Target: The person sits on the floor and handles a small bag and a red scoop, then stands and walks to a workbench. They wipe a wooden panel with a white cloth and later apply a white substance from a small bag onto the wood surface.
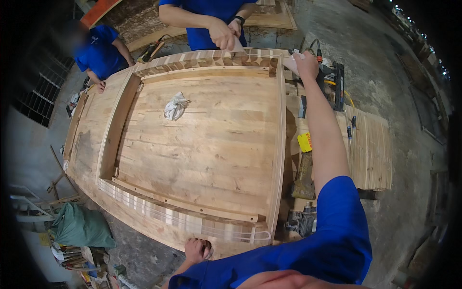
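My right arm reaches far across the right side of a large wooden panel with a raised wooden frame. At the frame's far right corner, my right hand is closed round a whitish squeeze bag, its tip pointing toward the wood. Pale glue lines run along the frame's near rail and bend round at the right end. My left hand rests by the panel's near edge with curled fingers; whatever is inside them is hidden. A crumpled white cloth lies on the panel inside the frame.
Across the panel, a co-worker's hands hold a similar whitish bag over the far rail. Another person stands far left. Right of the frame are a nail gun, a yellow tag and stacked boards. A green sack sits lower left.
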Demonstrator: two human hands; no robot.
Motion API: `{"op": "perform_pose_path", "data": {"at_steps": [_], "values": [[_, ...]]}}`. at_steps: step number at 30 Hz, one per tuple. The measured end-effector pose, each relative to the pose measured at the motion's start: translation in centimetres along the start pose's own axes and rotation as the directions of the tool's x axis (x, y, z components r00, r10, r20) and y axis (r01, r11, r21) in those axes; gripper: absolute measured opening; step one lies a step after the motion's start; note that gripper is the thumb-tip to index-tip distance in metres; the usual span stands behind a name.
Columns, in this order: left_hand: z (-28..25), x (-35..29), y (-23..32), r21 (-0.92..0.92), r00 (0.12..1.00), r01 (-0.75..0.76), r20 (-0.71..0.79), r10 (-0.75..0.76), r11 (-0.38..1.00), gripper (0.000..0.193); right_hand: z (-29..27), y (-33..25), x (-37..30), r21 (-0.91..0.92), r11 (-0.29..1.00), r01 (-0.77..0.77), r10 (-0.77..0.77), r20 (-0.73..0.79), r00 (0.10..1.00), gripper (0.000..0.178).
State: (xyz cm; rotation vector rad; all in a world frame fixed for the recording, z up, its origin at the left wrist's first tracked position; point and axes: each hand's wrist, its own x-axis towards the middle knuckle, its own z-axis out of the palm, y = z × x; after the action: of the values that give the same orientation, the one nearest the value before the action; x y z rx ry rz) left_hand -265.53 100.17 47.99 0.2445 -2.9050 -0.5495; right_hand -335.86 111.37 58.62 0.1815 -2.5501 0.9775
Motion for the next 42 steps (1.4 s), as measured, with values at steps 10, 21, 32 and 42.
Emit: {"op": "perform_pose_path", "data": {"at_steps": [10, 21, 32, 42], "values": [[1.2, -1.4, -1.3, 0.0, 0.997, -0.068, -0.028, 0.068, 0.998, 0.016, -14.9, 7.5, -17.0, 0.606, -0.508, -0.612, -0.198, 0.61, 0.768, 0.039], [1.4, -1.6, -0.9, -0.039, 0.995, -0.071, -0.075, 0.068, 0.997, 0.013, -33.3, 9.8, -51.2, 0.278, -0.826, -0.491, -0.147, 0.734, 0.663, 0.05], [1.1, -1.9, -0.5, -0.035, 0.994, -0.075, -0.078, 0.073, 0.997, 0.012, -34.5, 10.3, -67.7, 0.272, -0.485, -0.831, 0.394, 0.917, 0.07, 0.045], [1.4, -2.6, -0.2, -0.047, 0.991, -0.045, -0.127, 0.039, 0.998, 0.012, -34.7, 12.0, -60.6, 0.532, 0.143, -0.835, 0.711, 0.532, 0.46, 0.017]]}}
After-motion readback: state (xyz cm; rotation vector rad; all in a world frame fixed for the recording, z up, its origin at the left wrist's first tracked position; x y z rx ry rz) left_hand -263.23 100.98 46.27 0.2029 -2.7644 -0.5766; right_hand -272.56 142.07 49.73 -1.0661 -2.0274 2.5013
